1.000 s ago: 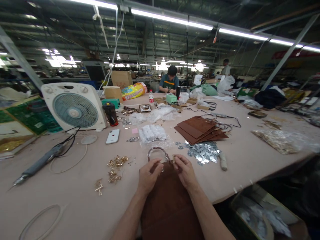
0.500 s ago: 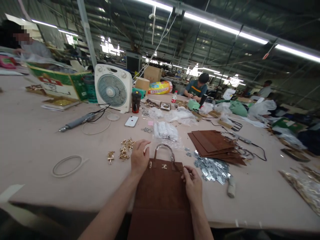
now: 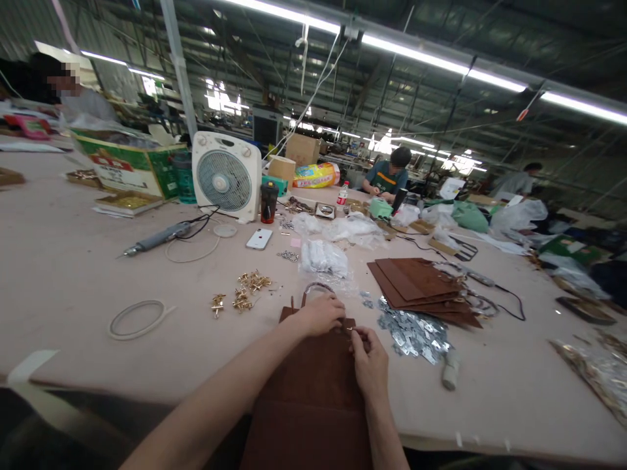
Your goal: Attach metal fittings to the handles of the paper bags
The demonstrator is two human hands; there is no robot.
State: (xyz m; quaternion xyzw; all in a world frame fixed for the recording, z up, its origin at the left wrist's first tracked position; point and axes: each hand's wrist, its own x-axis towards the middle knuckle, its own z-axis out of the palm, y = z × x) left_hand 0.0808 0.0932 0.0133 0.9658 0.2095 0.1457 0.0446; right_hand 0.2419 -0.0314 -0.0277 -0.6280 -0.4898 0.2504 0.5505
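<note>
A brown leather bag panel [image 3: 313, 378] lies in front of me and hangs over the table's near edge. Its looped handle [image 3: 318, 286] points away from me. My left hand [image 3: 321, 315] reaches across the panel's top, fingers curled down by the right foot of the handle. Most of its fingertips are hidden. At the panel's upper right corner, my right hand [image 3: 371, 359] pinches a small shiny metal fitting [image 3: 349, 328]. Gold-coloured metal fittings [image 3: 255, 281] lie in small heaps to the left. Thin silver metal plates [image 3: 416, 333] are piled on the right.
Brown leather panels [image 3: 416, 281] are stacked at right, behind a grey cylindrical piece [image 3: 450, 371]. An electric screwdriver [image 3: 157, 239], a phone [image 3: 259, 239] and a box fan [image 3: 228, 176] stand or lie left. Clear plastic bags [image 3: 323, 258] lie ahead. A co-worker [image 3: 386, 173] sits across the table.
My left hand has moved right, from the panel's upper left corner across to its upper right part. My right hand has shifted slightly left, still pinching at the right corner.
</note>
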